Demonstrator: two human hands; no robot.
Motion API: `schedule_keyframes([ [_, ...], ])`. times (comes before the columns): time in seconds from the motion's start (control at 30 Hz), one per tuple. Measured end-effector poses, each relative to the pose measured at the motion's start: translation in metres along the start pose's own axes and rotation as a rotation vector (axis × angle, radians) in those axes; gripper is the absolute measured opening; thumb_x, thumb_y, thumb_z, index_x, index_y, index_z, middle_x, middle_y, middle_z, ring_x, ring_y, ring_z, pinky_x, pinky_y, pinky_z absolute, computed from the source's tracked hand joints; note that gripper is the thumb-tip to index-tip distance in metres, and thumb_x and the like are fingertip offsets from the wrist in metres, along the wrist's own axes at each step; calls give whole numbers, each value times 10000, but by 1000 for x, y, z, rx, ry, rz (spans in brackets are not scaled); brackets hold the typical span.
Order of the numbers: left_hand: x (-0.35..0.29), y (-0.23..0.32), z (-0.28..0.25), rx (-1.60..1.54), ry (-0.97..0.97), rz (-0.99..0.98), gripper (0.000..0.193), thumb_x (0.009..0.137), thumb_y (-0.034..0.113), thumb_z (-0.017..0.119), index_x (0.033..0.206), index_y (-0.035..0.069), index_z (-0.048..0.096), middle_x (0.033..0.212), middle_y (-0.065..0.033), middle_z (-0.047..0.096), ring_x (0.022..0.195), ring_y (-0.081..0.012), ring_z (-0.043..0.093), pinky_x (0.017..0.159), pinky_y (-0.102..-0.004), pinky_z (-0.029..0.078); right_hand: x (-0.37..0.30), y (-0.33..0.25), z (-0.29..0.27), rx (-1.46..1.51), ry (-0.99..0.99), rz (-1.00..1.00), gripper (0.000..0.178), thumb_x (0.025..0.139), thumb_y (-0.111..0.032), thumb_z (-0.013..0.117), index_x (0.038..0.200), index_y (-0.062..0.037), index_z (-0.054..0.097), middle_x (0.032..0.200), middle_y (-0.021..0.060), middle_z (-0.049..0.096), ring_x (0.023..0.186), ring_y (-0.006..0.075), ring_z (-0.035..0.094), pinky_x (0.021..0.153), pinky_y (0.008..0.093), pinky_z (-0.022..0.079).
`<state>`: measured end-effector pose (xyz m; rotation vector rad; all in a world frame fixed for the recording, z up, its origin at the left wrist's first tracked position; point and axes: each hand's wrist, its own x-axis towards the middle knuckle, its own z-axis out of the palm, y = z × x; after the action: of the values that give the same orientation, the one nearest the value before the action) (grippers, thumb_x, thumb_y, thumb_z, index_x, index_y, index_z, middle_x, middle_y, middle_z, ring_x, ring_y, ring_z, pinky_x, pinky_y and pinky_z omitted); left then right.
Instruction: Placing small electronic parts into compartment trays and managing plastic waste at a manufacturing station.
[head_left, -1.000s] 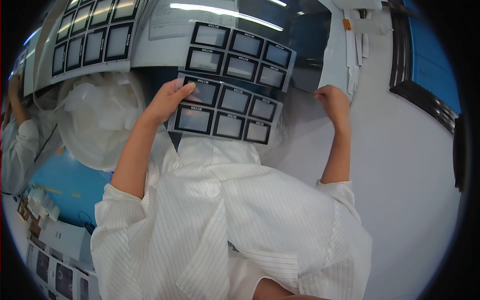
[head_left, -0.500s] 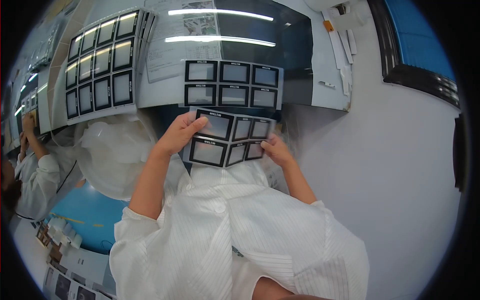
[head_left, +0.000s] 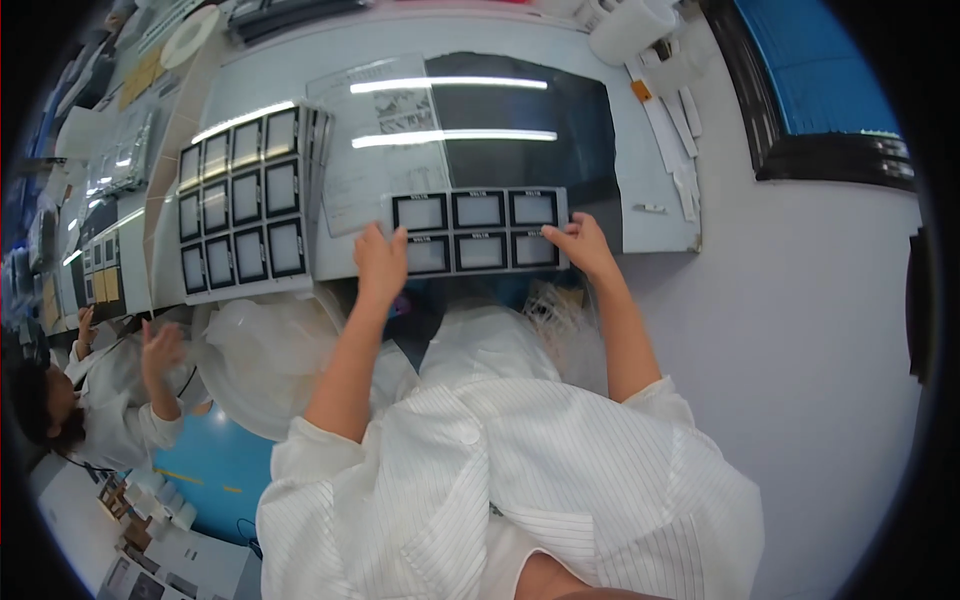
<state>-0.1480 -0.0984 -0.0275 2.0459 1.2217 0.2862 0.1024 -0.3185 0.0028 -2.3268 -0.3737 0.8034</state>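
Observation:
A flat sheet with black-framed rectangular windows [head_left: 479, 210] in two rows lies level along the near edge of the worktable. My left hand [head_left: 381, 265] closes on its left edge, thumb pointing up beside the lower-left frame. At the opposite edge my right hand [head_left: 584, 246] has its thumb on top and its fingers by the right rim. Whether a second sheet lies beneath is hidden. To the left is a fanned stack of similar framed sheets [head_left: 240, 187].
Behind the sheet are a printed paper under a clear cover [head_left: 372, 150] and a dark mat [head_left: 530, 110]. A white roll [head_left: 633, 32] stands at the back right. A large translucent bag-lined bin [head_left: 262, 360] is below the table. A co-worker's raised hand [head_left: 160, 350] shows at left.
The sheet, tilted over my lap before, is now flat at the table edge where another sheet lay. Both hands have moved forward with it. The view has shifted, showing more of the table's back.

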Motion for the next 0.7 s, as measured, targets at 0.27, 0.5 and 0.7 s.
schedule_keyframes([
  [0.27,6,3,12,74,102,-122,475,731,261,748,1016,-36,511,995,-219,553,991,-379,492,887,-450,381,7,-24,-2,197,-202,141,569,715,-370,787,1020,32,523,917,98,567,841,168,552,732,304,473],
  [0.5,4,29,-5,-213,58,-221,444,751,141,733,1014,-15,412,840,-191,591,814,-383,581,735,-448,451,1,-64,-20,137,-365,-292,628,752,-199,756,1238,50,445,1138,160,569,1082,207,537,896,332,456],
  [0.7,136,47,-82,-562,154,-57,559,747,42,723,1174,-21,369,857,-153,615,757,-179,637,659,-285,517,82,-184,-31,442,-393,-468,575,807,-115,699,1281,29,406,1160,111,556,1032,175,554,902,320,462],
])
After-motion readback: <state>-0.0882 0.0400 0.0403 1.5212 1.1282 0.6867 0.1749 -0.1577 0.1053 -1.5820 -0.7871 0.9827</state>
